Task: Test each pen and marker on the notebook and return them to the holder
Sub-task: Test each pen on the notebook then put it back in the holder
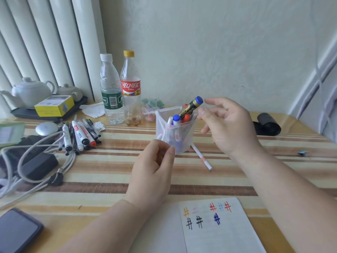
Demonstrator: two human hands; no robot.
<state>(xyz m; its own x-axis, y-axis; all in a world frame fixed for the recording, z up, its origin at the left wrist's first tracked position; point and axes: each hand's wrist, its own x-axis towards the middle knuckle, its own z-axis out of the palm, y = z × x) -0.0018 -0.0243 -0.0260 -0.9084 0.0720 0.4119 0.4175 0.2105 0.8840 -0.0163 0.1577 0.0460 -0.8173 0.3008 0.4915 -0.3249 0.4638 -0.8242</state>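
Your right hand point(228, 128), fingers spread, flanks the light, rigid blue-capped marker point(190, 107) in the tippable translucent holder point(184, 141), best taken mid-barrel; your left hand point(153, 167) curls beside it, its hold unclear.

Near corner of holder point(184, 136) behind left hand point(155, 167)

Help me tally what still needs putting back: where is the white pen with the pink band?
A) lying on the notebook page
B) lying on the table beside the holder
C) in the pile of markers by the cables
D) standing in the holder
B: the white pen lies flat on the striped table, one end by the base of the clear holder, not inside it.
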